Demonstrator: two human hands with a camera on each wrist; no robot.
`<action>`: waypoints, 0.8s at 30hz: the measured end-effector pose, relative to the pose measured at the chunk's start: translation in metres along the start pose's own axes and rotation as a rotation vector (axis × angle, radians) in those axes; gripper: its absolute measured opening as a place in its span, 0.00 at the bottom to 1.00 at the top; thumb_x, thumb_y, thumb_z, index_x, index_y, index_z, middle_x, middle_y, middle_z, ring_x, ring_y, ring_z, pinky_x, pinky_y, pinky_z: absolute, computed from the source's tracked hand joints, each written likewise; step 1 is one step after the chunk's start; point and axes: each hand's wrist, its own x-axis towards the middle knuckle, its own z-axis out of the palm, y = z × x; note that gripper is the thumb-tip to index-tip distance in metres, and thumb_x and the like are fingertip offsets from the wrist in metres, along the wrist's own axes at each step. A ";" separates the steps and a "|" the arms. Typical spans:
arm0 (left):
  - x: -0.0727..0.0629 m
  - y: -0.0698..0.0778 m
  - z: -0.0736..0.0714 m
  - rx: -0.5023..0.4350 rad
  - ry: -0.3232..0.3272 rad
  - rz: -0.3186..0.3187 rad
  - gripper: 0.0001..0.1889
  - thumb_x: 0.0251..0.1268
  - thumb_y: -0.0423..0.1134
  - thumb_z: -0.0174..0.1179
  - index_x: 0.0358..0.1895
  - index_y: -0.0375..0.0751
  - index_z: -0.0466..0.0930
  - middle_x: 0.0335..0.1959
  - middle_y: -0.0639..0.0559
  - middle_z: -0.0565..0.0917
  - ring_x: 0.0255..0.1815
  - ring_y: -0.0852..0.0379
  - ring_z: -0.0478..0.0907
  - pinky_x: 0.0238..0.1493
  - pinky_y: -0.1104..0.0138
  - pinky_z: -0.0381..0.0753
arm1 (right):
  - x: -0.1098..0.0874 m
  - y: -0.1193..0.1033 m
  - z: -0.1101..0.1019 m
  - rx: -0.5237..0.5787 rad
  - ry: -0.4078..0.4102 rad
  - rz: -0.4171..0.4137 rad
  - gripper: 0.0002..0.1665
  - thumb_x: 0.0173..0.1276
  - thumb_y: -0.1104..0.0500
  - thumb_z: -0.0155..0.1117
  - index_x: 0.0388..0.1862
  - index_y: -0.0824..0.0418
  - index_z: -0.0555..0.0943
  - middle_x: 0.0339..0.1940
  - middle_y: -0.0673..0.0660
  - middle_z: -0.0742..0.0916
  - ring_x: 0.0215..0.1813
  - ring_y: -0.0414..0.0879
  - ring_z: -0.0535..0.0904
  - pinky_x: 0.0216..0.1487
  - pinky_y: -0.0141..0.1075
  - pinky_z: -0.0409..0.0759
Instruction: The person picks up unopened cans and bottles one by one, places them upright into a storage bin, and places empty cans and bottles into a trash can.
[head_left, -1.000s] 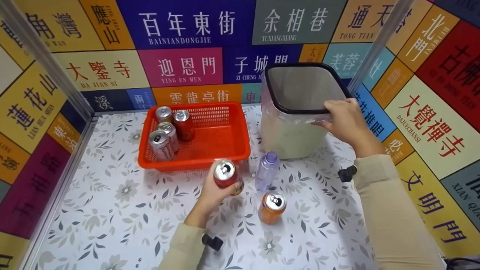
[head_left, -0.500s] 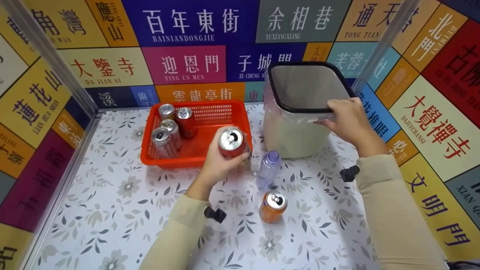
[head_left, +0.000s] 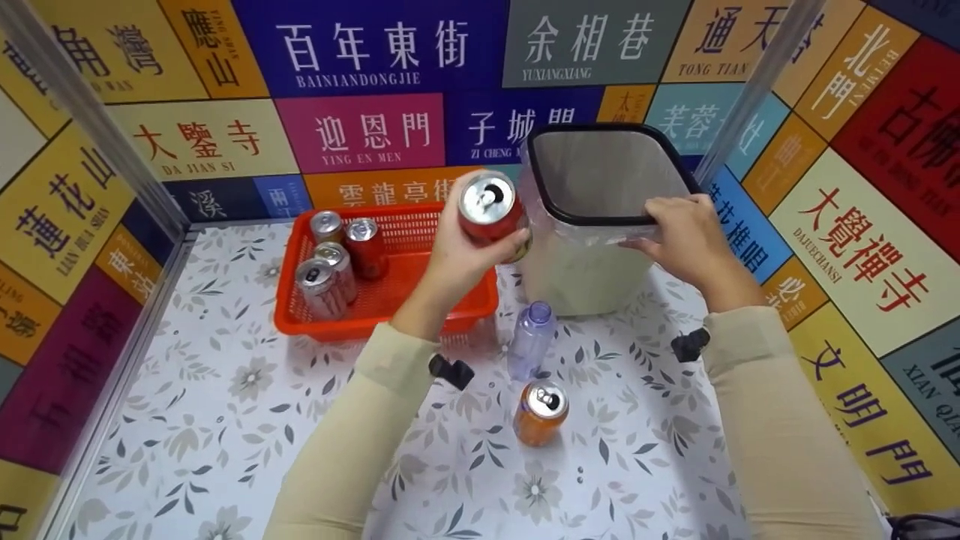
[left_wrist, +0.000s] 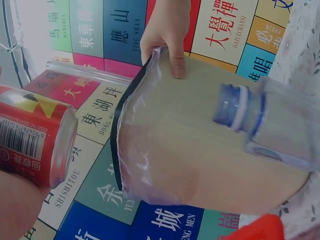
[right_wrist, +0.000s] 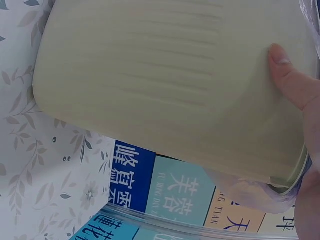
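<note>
My left hand grips a red soda can, its opened top facing up, held in the air left of the trash can's rim. In the left wrist view the can shows its barcode side. With fingers over the black rim and thumb on the outer wall, my right hand holds the pale trash can, which has a clear liner bag around its edge. The right wrist view shows that thumb against the wall. A clear purple-tinted bottle without a cap and an orange can stand in front.
A red plastic basket sits left of the trash can with several upright drink cans at its left end. Panels printed with Chinese place names enclose the back and sides. A floral cloth covers the table.
My left hand has raised the red soda can from in front of the basket, up and to the right, to beside the trash can's rim. The right hand keeps its hold.
</note>
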 end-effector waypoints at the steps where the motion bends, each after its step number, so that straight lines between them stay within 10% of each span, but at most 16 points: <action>1: 0.005 0.002 0.003 0.002 0.002 0.003 0.41 0.52 0.29 0.80 0.70 0.33 0.69 0.65 0.41 0.78 0.67 0.50 0.75 0.71 0.58 0.77 | 0.000 0.000 0.000 0.002 -0.002 0.001 0.20 0.68 0.53 0.80 0.35 0.60 0.76 0.34 0.59 0.85 0.41 0.59 0.80 0.66 0.61 0.64; 24: 0.086 -0.013 0.067 -0.101 0.071 -0.167 0.45 0.65 0.36 0.76 0.80 0.48 0.58 0.67 0.53 0.75 0.65 0.61 0.74 0.68 0.66 0.75 | 0.000 -0.001 0.000 -0.007 0.001 0.011 0.19 0.67 0.53 0.80 0.37 0.60 0.77 0.36 0.60 0.87 0.42 0.59 0.81 0.66 0.61 0.65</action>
